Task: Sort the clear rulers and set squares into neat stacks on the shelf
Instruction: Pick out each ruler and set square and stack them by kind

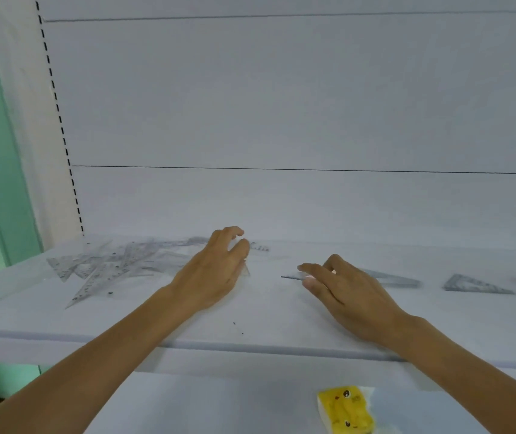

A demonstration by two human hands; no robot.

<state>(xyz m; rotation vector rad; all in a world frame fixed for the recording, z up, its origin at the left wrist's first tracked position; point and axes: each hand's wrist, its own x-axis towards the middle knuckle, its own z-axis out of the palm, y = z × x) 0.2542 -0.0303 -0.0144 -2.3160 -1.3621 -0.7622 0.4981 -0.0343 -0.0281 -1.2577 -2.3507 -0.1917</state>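
While clear triangles (106, 267) lie jumbled, right hand (350, 289) pinches thin clear piece (291, 277).

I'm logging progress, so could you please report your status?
Left hand pinches clear set square at the jumbled pile. Right hand pinches grey set square. Nothing blocking.

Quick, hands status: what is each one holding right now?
Left hand: pinches a clear set square, only faintly visible.
Right hand: pinches a grey set square by its tip.

Probably a shop: white display shelf (281, 314) on a slotted upright (50, 89)
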